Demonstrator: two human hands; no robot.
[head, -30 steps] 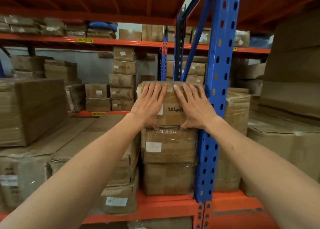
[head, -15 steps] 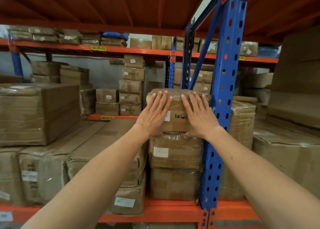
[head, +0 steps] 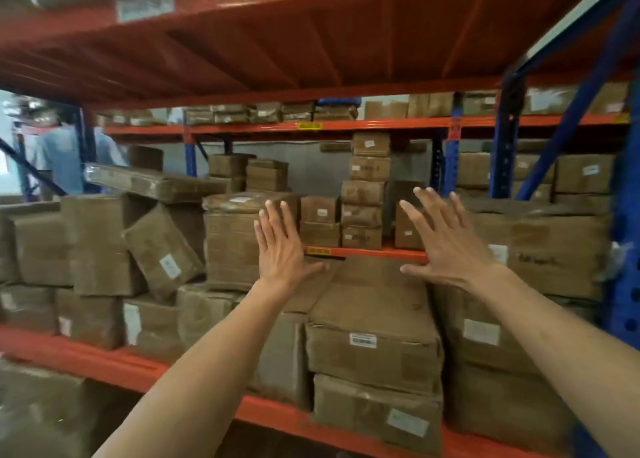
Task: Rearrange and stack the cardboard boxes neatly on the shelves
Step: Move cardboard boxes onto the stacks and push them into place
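My left hand and my right hand are raised with fingers spread, holding nothing, in front of the orange shelf. Below them lies a long cardboard box on top of another box. The box I was pressing, with handwriting on its side, sits to the right on its stack, behind my right hand. To the left, a tilted box leans between a tall box and a plastic-wrapped box. A flat box lies askew across their tops.
A blue upright post stands at the right edge. Behind, a second rack carries a neat column of small boxes. An orange deck hangs overhead. A person in a light blue shirt stands far left.
Both hands have come off the top box of the stack by the blue post and now hover open. My view has swung left, showing the disordered boxes on the left.
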